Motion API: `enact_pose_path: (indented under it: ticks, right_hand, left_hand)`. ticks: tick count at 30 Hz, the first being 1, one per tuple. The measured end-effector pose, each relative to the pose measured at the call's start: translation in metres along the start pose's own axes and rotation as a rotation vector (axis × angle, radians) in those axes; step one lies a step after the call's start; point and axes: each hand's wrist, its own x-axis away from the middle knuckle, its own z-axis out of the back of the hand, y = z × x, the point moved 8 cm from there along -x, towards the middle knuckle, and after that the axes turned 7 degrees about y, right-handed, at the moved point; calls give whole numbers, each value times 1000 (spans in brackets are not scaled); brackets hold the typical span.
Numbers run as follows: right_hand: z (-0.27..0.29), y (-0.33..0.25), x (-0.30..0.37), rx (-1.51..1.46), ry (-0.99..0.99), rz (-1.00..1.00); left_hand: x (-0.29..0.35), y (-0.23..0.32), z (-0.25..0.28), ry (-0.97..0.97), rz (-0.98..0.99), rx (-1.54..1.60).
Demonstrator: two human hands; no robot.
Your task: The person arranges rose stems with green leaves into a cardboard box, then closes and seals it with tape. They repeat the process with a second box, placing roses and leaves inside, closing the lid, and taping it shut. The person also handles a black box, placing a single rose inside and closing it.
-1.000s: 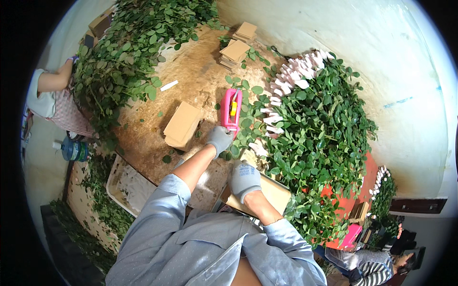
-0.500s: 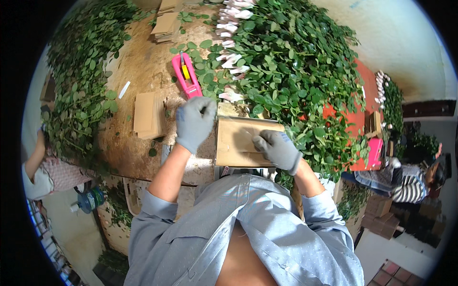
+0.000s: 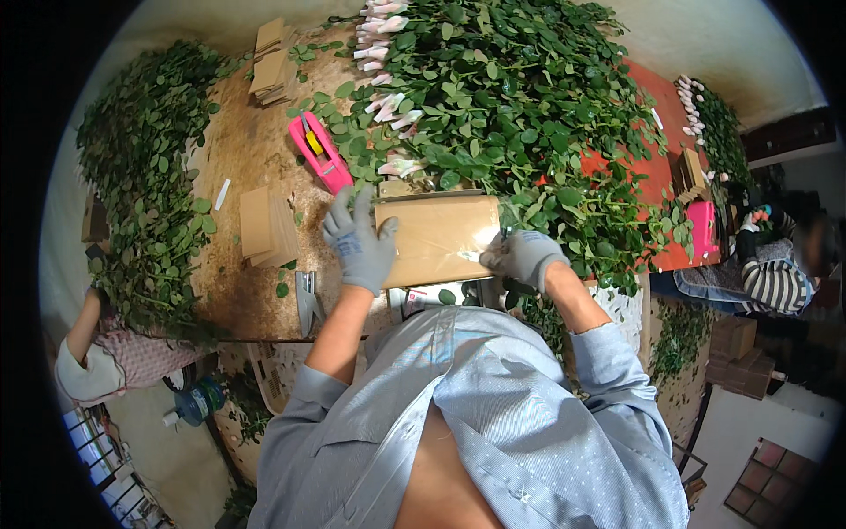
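In front of me lies a brown cardboard wrap (image 3: 438, 231) with a shiny, clear covering on part of it, leafy stems touching its right end. My left hand (image 3: 359, 245), in a grey glove, is at its left edge with fingers spread. My right hand (image 3: 527, 257), also gloved, closes on the near right corner, thumb on top; its other fingertips are partly hidden. A pink tape dispenser (image 3: 331, 170) with a yellow part lies beyond my left hand. A grey metal stapler-like tool (image 3: 307, 302) sits left of my left wrist.
Leafy rose stems (image 3: 520, 97) with pale pink wrapped heads (image 3: 379, 40) are heaped beyond. More greenery (image 3: 145, 150) lies at left. Cardboard sheets (image 3: 256, 222) and another stack (image 3: 271, 70) rest on the wooden table (image 3: 238, 132). Other people stand at left (image 3: 115, 357) and right (image 3: 775, 278).
My left hand has come down from a raised, curled position to the wrap's left edge and spread its fingers. My right hand has slid from the top to the right corner.
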Motion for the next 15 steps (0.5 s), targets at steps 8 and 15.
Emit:
enact_pose_path:
  ticks: [8,15]
  right_hand:
    - [15,62,50,150,371,-73]
    - [20,-103,35,-230,592,724]
  left_hand:
    - [16,-55,-5,-84,149,120]
    - [19,-63,-3,-31,172,177]
